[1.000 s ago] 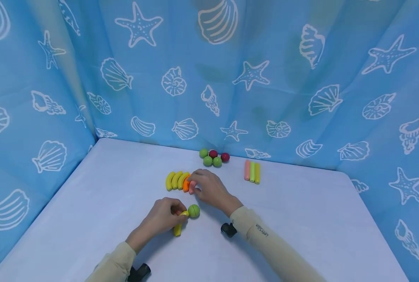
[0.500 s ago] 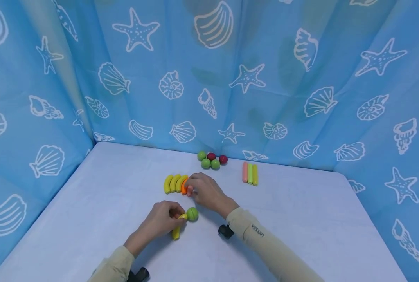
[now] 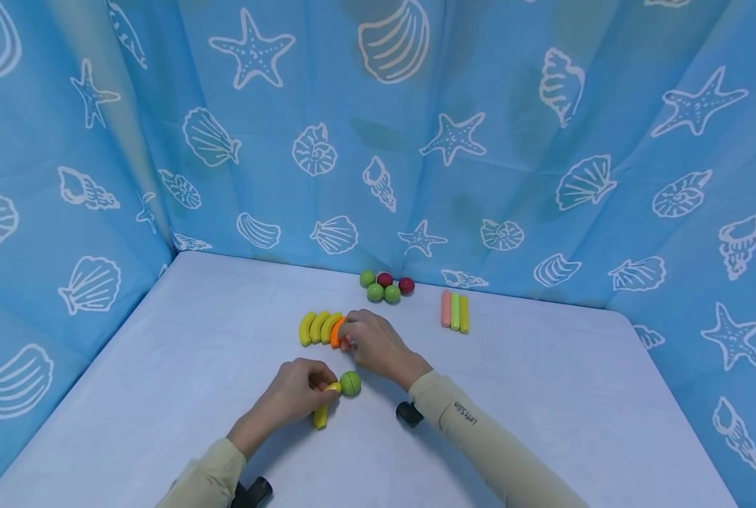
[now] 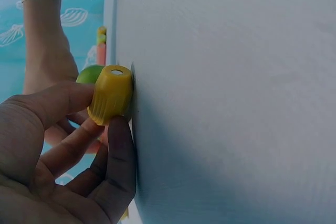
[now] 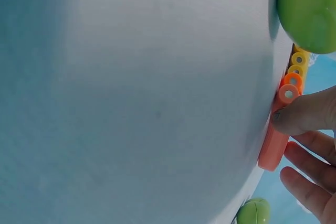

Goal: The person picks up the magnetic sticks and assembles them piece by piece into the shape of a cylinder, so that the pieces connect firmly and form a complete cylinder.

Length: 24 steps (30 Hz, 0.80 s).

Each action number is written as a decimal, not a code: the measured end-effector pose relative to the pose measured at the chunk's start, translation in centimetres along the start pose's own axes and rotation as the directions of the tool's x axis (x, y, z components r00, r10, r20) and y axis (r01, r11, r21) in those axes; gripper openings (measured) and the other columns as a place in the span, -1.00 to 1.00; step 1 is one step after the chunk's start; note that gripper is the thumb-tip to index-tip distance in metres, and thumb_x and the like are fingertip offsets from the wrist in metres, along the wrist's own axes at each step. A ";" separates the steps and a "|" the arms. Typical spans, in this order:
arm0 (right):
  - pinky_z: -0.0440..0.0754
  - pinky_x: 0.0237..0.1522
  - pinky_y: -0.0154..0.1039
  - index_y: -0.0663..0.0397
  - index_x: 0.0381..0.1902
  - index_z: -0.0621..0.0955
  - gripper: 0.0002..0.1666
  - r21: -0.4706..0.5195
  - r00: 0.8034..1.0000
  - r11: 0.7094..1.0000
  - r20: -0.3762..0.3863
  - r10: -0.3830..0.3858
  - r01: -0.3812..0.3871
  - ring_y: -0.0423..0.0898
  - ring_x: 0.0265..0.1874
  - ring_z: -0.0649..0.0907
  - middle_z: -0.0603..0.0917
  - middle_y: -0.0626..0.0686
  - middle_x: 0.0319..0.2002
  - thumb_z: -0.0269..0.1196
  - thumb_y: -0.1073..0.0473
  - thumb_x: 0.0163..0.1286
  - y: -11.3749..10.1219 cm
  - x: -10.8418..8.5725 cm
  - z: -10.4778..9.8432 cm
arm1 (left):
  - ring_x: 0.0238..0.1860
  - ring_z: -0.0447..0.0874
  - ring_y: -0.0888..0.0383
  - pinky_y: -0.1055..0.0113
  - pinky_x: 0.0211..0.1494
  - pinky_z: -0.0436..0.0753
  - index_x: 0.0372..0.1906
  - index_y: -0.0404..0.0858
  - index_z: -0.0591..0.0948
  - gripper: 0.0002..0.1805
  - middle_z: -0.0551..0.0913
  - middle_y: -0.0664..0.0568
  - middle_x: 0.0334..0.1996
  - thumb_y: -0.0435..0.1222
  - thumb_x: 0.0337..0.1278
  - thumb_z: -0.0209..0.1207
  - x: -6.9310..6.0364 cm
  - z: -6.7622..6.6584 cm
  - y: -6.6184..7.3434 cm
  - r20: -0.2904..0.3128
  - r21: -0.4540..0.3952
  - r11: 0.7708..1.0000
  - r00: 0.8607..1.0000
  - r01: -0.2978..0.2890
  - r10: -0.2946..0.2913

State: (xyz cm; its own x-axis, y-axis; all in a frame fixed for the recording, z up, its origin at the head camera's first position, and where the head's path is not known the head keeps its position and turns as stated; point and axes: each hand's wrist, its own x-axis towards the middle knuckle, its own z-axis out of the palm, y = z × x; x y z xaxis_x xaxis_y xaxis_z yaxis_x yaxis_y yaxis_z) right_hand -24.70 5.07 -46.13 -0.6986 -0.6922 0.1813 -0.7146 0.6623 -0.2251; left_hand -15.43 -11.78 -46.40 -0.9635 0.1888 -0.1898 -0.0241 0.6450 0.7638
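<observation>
Since their curves run the same way, three yellow curved pieces [image 3: 317,328] nest side by side ahead of the left hand [image 3: 295,390], on the white table [image 3: 543,395], probably laid so because matching shapes pack neatly. Another yellow piece [image 3: 320,418] is at that hand's fingertips, one end pointing back toward the person; it seems to be held by its sides for a light, steady hold. At the row's right end, by the right hand's fingertips, an orange piece [image 3: 336,334] lies close alongside, then the pink piece [image 5: 273,148], apparently lined up with the others for their shared form. Between the hands, beside the held piece's far end, sits a single green ball [image 3: 351,383]; whether the two touch cannot be told. Beyond the right hand [image 3: 374,342] is a cluster of green and red balls [image 3: 375,292], and ahead and to the right of it lie three straight sticks [image 3: 455,312], parallel, both likely grouped by shape.

As for the hands, the left pinches its yellow piece between thumb and fingertips, parted only by the piece's thickness. The right has its thumb on the pink piece and bent fingers on the far side, seemingly a narrow pinch; the forefinger's contact is hidden.
</observation>
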 end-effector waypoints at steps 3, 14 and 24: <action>0.58 -0.07 -0.40 -0.01 -0.26 0.78 -0.81 0.002 1.000 1.000 0.001 -0.002 0.002 -0.16 -0.30 0.53 0.61 -0.11 -0.33 0.42 0.37 0.19 0.0 0.1 0.0 | -0.46 0.50 0.16 0.31 -0.38 0.54 -0.31 -0.17 0.72 -0.90 0.57 0.11 -0.52 -0.33 0.06 0.42 0.0 0.0 0.0 -0.002 -0.004 1.000 1.000 -0.005 0.005; 0.58 -0.09 -0.42 0.00 -0.28 0.75 -0.79 -0.003 0.999 1.000 0.026 -0.021 0.021 -0.17 -0.29 0.51 0.55 -0.12 -0.36 0.44 0.39 0.16 0.0 0.1 -0.2 | -0.45 0.50 0.17 0.30 -0.38 0.55 -0.29 -0.18 0.73 -0.89 0.58 0.11 -0.50 -0.33 0.06 0.42 0.0 -0.1 -0.1 0.003 -0.024 0.999 1.000 -0.025 0.025; 0.57 -0.12 -0.41 -0.03 -0.31 0.72 -0.75 0.002 0.996 0.999 0.080 -0.032 0.032 -0.18 -0.31 0.50 0.55 -0.15 -0.41 0.41 0.44 0.15 0.1 0.3 -0.4 | -0.43 0.51 0.17 0.30 -0.37 0.54 -0.29 -0.17 0.72 -0.89 0.58 0.11 -0.49 -0.33 0.06 0.42 0.0 -0.3 0.0 0.013 -0.032 0.999 1.000 -0.021 0.021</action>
State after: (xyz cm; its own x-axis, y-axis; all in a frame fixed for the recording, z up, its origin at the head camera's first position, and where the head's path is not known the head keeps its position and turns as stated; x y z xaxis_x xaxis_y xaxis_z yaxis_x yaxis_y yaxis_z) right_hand -24.97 5.06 -45.69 -0.6699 -0.7340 0.1114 -0.7369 0.6390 -0.2207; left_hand -15.47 -11.98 -46.23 -0.9602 0.2120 -0.1818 -0.0127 0.6170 0.7869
